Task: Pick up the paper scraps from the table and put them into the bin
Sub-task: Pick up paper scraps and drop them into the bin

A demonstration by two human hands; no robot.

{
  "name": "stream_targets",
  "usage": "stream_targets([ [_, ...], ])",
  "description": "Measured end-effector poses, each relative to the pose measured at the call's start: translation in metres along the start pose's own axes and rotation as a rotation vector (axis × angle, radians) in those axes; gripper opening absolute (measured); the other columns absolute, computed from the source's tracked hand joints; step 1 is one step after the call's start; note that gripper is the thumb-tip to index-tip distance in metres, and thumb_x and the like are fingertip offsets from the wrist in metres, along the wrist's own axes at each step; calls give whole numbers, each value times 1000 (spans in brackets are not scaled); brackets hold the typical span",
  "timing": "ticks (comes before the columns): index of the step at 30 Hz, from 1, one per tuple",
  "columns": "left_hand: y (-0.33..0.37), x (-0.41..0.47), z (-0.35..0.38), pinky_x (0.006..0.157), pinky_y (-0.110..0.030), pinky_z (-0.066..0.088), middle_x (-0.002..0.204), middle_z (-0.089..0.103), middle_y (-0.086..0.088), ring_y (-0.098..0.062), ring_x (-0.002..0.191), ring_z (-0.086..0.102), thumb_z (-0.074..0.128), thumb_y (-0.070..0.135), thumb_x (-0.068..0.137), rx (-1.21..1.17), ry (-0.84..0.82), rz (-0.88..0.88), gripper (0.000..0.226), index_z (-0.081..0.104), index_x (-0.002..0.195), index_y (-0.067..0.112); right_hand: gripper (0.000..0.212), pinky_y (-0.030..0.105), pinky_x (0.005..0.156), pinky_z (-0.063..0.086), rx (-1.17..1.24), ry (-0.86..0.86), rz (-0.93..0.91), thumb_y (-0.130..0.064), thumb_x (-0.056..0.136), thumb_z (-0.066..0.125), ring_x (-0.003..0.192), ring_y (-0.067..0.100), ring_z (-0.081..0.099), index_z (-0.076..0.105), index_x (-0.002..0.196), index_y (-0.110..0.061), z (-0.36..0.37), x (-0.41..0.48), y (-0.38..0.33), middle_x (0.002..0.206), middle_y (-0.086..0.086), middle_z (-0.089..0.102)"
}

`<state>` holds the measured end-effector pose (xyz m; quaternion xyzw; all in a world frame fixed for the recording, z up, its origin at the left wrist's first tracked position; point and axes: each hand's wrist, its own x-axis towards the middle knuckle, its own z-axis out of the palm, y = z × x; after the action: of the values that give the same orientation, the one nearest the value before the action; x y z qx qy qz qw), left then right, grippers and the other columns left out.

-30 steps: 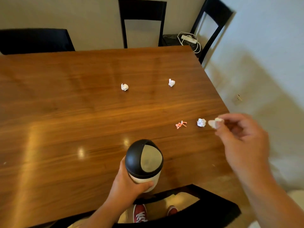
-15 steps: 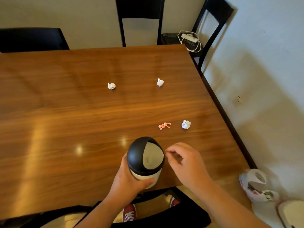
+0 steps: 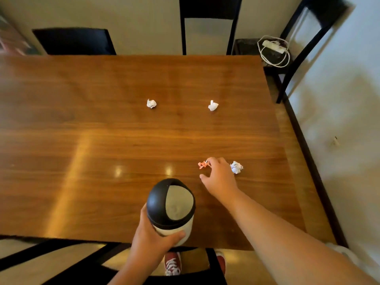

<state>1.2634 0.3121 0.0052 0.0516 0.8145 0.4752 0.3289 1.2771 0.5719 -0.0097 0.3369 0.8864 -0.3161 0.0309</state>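
A small white bin (image 3: 174, 229) with a black swing lid stands near the table's front edge, and my left hand (image 3: 151, 242) grips its body. My right hand (image 3: 220, 177) reaches forward over the wooden table (image 3: 82, 151), fingers apart, fingertips touching an orange paper scrap (image 3: 203, 164). A crumpled white paper ball (image 3: 236, 167) lies just right of that hand. Two more white scraps lie farther back: a left scrap (image 3: 151, 103) and a right scrap (image 3: 213, 105).
Black chairs stand behind the table (image 3: 207, 23), at the back left (image 3: 74, 41), at the back right (image 3: 312, 38) and in front of me (image 3: 61, 262). A white power strip with cable (image 3: 274, 48) rests on a dark stool. The wall runs close along the table's right side.
My right hand held a white scrap, brought it to the bin lid, and now reaches out empty to the orange scrap. The left hand stays on the bin.
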Motion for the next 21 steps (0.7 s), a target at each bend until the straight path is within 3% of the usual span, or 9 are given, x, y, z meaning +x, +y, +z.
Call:
stream_targets([
  [2, -4, 1, -3, 84, -19, 47, 119, 62, 22, 22, 102, 57, 97, 66, 23, -13, 8, -12, 114, 33, 117, 71, 53, 41, 97, 48, -95, 9, 11, -33, 86, 67, 124, 29, 45, 48, 134, -19, 9, 21, -8, 135, 9, 46],
  [5, -9, 7, -10, 87, -23, 48, 118, 62, 32, 17, 107, 58, 99, 63, 26, -2, 0, 7, 114, 32, 117, 74, 45, 41, 91, 47, -253, -8, 56, -33, 91, 61, 121, 30, 44, 48, 132, -22, 22, 41, -13, 134, 9, 45],
  [7, -11, 12, -15, 87, -22, 48, 118, 57, 42, 19, 108, 56, 101, 58, 32, 23, -14, 41, 113, 31, 119, 76, 40, 39, 87, 48, -285, -7, 82, -29, 93, 59, 118, 29, 46, 50, 131, -22, 30, 46, -13, 133, 9, 46],
  [10, -9, 20, -22, 82, -16, 46, 120, 55, 45, 22, 108, 54, 101, 53, 37, 53, -10, 74, 110, 30, 116, 81, 33, 37, 81, 47, -280, -10, 77, -18, 93, 57, 115, 28, 49, 55, 126, -19, 40, 46, -11, 127, 7, 49],
  [15, 0, 31, -33, 77, -10, 41, 118, 51, 50, 29, 107, 49, 93, 72, 32, 105, -28, 66, 109, 22, 113, 84, 18, 31, 70, 47, -204, -17, 16, -16, 95, 50, 93, 24, 61, 60, 110, -16, 49, 28, -4, 105, 4, 56],
  [18, 2, 36, -38, 75, -9, 41, 118, 54, 46, 30, 107, 48, 88, 78, 28, 120, -29, 67, 108, 21, 112, 86, 9, 20, 60, 40, -105, -1, 22, -19, 94, 54, 75, 11, 58, 63, 93, -18, 50, 8, 3, 92, -3, 55],
  [21, 0, 39, -39, 76, -9, 42, 116, 62, 31, 29, 107, 49, 88, 79, 27, 117, -30, 65, 108, 22, 112, 86, 6, 15, 58, 42, -11, 11, 40, -20, 92, 61, 72, 4, 55, 64, 88, -23, 44, -15, 10, 88, -7, 57],
])
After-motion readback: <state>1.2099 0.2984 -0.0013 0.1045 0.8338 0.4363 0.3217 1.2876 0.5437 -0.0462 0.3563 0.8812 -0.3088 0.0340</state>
